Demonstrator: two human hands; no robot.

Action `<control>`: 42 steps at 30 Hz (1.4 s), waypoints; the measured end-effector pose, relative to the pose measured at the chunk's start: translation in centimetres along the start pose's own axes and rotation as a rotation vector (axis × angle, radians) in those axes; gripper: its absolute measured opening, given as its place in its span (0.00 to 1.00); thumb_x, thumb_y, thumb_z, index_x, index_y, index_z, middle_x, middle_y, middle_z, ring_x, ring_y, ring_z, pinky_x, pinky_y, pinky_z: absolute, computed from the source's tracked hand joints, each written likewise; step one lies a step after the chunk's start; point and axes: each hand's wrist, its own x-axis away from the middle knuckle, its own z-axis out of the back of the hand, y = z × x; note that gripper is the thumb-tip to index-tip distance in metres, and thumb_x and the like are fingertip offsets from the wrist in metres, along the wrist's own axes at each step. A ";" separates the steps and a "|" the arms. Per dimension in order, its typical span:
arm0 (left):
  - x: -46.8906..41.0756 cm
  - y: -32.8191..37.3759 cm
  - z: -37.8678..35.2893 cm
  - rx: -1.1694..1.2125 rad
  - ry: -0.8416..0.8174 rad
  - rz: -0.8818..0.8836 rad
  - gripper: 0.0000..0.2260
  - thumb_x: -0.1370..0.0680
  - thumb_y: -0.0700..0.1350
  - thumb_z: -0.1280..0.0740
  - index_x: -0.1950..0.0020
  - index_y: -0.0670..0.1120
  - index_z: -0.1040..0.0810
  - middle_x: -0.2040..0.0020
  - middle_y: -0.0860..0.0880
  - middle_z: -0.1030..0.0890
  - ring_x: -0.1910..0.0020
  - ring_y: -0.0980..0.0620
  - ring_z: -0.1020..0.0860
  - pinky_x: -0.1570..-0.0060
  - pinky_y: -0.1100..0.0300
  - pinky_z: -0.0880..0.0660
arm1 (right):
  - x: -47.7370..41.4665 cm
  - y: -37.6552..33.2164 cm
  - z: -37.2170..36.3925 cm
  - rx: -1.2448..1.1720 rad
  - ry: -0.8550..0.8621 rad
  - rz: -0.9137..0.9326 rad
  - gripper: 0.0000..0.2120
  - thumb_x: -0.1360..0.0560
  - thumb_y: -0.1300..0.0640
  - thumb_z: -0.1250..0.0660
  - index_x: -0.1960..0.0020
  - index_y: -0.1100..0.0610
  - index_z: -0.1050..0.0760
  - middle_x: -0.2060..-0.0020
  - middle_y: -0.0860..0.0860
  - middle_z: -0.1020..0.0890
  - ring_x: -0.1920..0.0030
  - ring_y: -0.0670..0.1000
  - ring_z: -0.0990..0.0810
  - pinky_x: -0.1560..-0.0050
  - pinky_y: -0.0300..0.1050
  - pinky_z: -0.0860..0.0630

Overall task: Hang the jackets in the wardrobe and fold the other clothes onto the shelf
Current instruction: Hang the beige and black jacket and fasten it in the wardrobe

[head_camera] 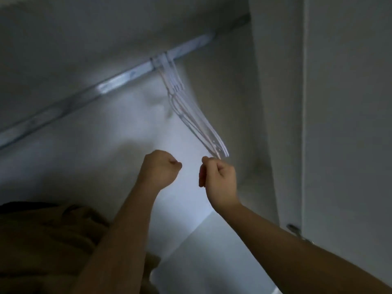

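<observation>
Several white hangers [192, 115] hang bunched together from the metal wardrobe rail [118, 79], slanting down to the right. My right hand [219, 179] is raised just under their lower ends, and its curled fingers pinch the tip of a hanger. My left hand [160, 168] is a closed fist beside it, a little to the left, and holds nothing. A brown garment [46, 240] lies bunched at the lower left, under my left forearm.
The wardrobe's white back wall [127, 155] is lit in the middle. A white side panel [275, 102] and the door [347, 124] stand to the right, with a metal hinge [293, 229] low on the door. A white shelf edge [212, 262] lies below.
</observation>
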 end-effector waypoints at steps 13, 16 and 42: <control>7.7 13.9 8.5 0.090 -0.389 0.172 0.09 0.23 0.45 0.31 0.60 0.42 0.18 0.64 0.46 0.15 0.71 0.53 0.17 0.67 0.63 0.22 | 7.6 -21.8 12.5 0.252 -0.014 -0.368 0.24 0.23 0.51 0.41 0.72 0.65 0.28 0.80 0.51 0.26 0.78 0.45 0.30 0.72 0.36 0.31; 7.6 14.4 9.6 0.171 -0.370 0.280 0.13 0.19 0.46 0.35 0.55 0.38 0.18 0.62 0.43 0.16 0.68 0.47 0.16 0.59 0.57 0.18 | 8.2 -23.7 13.3 0.287 -0.002 -0.402 0.25 0.22 0.48 0.43 0.68 0.66 0.27 0.79 0.51 0.25 0.78 0.43 0.28 0.72 0.33 0.30; 2.3 16.4 2.3 0.737 -0.131 0.398 0.19 0.17 0.54 0.38 0.52 0.39 0.21 0.63 0.46 0.17 0.68 0.53 0.16 0.53 0.58 0.18 | 5.7 -25.4 16.5 0.470 -0.087 -0.411 0.25 0.18 0.46 0.45 0.67 0.57 0.23 0.74 0.50 0.19 0.73 0.46 0.21 0.69 0.37 0.30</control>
